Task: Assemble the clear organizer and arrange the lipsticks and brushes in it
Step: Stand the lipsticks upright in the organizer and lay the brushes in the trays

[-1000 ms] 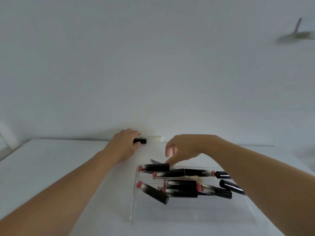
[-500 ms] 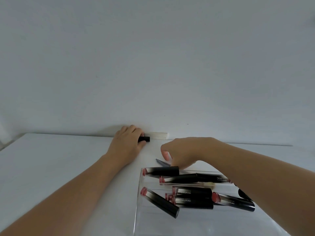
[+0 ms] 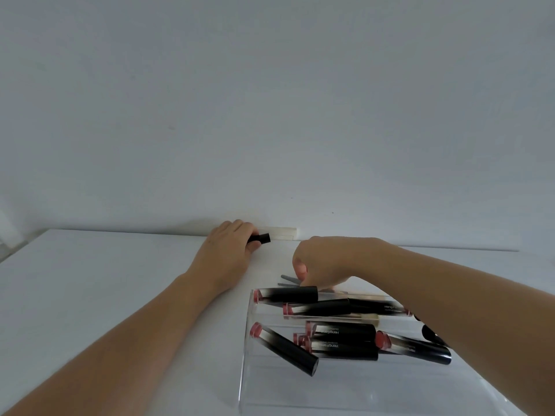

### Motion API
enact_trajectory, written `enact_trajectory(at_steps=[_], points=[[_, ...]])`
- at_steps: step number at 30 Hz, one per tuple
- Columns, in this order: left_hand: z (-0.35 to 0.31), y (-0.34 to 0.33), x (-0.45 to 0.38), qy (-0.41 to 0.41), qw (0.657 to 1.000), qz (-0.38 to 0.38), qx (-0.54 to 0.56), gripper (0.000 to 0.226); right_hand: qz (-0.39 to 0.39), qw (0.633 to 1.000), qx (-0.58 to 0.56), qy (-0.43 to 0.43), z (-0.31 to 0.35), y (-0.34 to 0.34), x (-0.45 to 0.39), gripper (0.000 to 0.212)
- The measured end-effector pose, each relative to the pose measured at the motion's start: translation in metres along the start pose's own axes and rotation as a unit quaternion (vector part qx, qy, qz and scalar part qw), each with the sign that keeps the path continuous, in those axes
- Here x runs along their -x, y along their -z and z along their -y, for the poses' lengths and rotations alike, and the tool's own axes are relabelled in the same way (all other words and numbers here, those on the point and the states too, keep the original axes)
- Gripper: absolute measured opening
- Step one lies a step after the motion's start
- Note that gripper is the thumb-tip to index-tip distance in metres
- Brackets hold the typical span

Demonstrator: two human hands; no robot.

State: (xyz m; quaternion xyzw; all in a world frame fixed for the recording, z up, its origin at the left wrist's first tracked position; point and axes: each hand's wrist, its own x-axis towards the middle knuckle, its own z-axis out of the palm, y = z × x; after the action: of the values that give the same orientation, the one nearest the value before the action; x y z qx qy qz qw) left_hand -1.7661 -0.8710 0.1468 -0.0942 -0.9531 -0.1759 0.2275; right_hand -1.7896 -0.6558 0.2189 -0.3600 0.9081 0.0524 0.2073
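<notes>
With your left hand (image 3: 229, 250) gripping the black tube (image 3: 262, 238) at 11 o'clock, curl your right hand (image 3: 322, 262) onto the grey brush handles (image 3: 289, 280) at the clear organizer (image 3: 249, 370)'s 12 o'clock edge, lifting without disturbing the piled lipsticks (image 3: 342, 337).

Plain white wall (image 3: 270, 100) fills most of the view, a few tiny dark specks on it. White table (image 3: 90, 280) butts against it. Soft, even, dim light, faint shadows.

Left hand (image 3: 228, 250) grips black tube (image 3: 260, 238); right hand (image 3: 324, 262) seemingly pinches brushes (image 3: 289, 280)
</notes>
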Motion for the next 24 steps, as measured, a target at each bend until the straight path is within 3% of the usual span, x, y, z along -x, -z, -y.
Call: enact_trajectory(at_steps=[2,6,11,14,18,24], points=[[-0.006,0.003,0.003,-0.004,1.0,0.0,0.01,0.008,-0.017,0.999,0.037,-0.002,0.003,-0.002,-0.002,0.031],[-0.016,0.013,0.011,0.028,0.998,-0.008,0.053,0.01,-0.044,0.996,0.078,0.0,0.002,-0.004,-0.002,0.03],[-0.035,0.042,0.033,0.039,0.99,-0.058,0.12,0.011,-0.094,0.994,0.056,0.017,-0.007,0.001,0.008,0.016],[-0.062,0.063,0.055,-0.01,0.986,-0.078,0.146,0.017,-0.142,0.99,-0.002,0.019,-0.011,0.014,0.023,0.016],[-0.097,0.076,0.087,-0.122,0.986,-0.034,0.108,0.021,-0.269,0.962,-0.033,0.002,-0.013,0.03,0.062,0.007],[-0.113,0.07,0.121,-0.207,0.977,-0.007,0.049,0.026,-0.375,0.927,-0.018,0.015,-0.001,-0.002,0.142,0.007]])
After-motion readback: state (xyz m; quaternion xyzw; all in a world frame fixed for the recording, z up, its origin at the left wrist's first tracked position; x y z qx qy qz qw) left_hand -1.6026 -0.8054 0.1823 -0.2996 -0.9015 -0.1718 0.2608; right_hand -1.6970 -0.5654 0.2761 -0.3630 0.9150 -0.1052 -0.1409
